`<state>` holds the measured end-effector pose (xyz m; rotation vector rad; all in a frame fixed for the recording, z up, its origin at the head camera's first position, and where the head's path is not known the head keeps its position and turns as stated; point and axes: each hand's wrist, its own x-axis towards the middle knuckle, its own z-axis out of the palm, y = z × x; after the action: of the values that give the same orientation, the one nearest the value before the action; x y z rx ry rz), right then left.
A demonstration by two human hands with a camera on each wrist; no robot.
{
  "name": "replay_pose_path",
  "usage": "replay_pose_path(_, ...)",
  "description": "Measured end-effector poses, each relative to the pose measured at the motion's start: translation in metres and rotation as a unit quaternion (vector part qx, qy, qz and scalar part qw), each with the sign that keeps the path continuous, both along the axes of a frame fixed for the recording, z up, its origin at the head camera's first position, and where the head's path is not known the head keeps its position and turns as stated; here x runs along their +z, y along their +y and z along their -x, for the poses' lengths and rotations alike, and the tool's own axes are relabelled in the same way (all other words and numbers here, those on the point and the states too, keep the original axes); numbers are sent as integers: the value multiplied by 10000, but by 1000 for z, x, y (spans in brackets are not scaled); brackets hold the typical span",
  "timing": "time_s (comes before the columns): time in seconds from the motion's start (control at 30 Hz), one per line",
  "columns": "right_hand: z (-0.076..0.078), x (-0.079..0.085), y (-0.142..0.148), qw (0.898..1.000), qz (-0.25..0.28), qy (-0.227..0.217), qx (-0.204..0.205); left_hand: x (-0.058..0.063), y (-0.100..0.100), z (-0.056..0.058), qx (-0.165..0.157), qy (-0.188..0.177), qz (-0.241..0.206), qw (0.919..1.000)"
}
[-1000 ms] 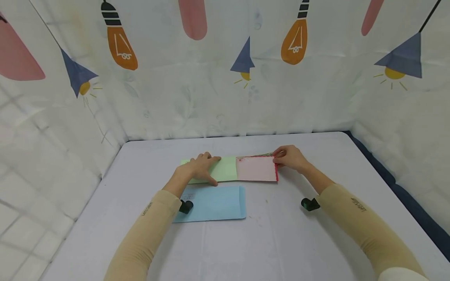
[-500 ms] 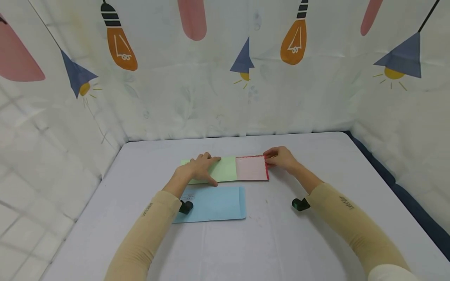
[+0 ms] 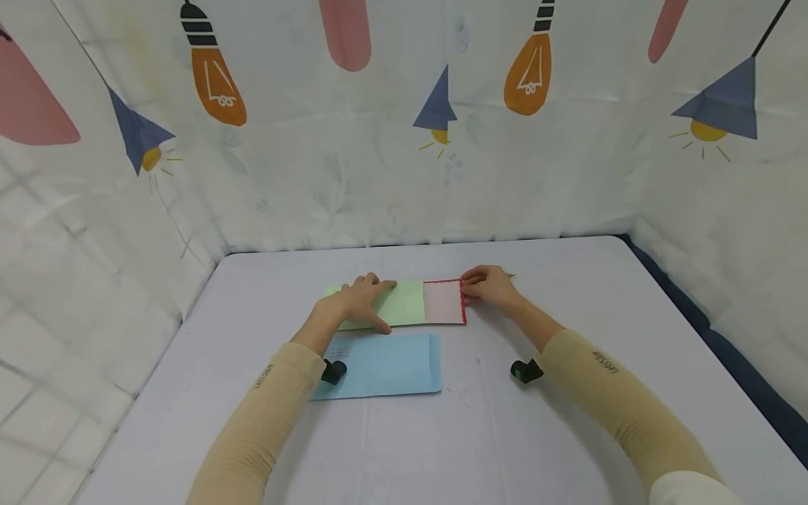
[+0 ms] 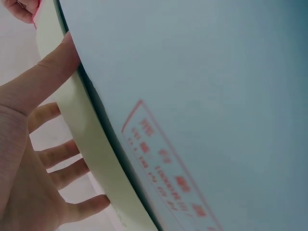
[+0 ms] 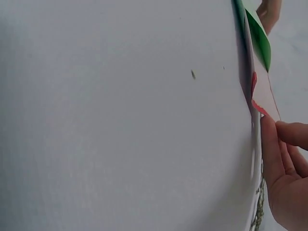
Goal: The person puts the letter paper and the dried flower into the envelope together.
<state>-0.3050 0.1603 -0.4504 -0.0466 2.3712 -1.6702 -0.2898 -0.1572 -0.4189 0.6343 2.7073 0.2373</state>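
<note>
A light green envelope (image 3: 404, 305) lies on the table with a pale pink card (image 3: 442, 303) partly inside its right end. The card's exposed edges are red and rough. My left hand (image 3: 360, 301) rests spread across the envelope, thumb at the near edge and fingertips toward the far edge. At the card's right end, my right hand (image 3: 489, 286) pinches its far corner between thumb and fingers. In the right wrist view the envelope's green mouth (image 5: 261, 43) bulges open around the card. A thin greenish sprig (image 5: 260, 214) shows beside the right hand.
Just nearer than the green envelope lies a light blue envelope (image 3: 385, 365), with red printing seen in the left wrist view. A white cloth covers the table (image 3: 416, 449). White patterned curtain (image 3: 379, 175) stands behind and at both sides.
My right hand has moved left with the pink card, sliding more of it into the green envelope. The sprig now shows behind the right hand. My left hand stays in place.
</note>
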Motion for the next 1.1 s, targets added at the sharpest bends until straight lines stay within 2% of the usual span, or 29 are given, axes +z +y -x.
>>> replay_pose_path(0.33,-3,0,-23,9994,270,-56,-198,1,1,0,-37,-13,-65,10000)
replay_pose_path(0.63,-7,3,-41,9990,423,-137,-17,0,0,-1,26,-17,-130,9999)
replay_pose_path(1.1,-6,1,-53,9962,818,-309,49,-1,2,-1,66,18,-103,9999)
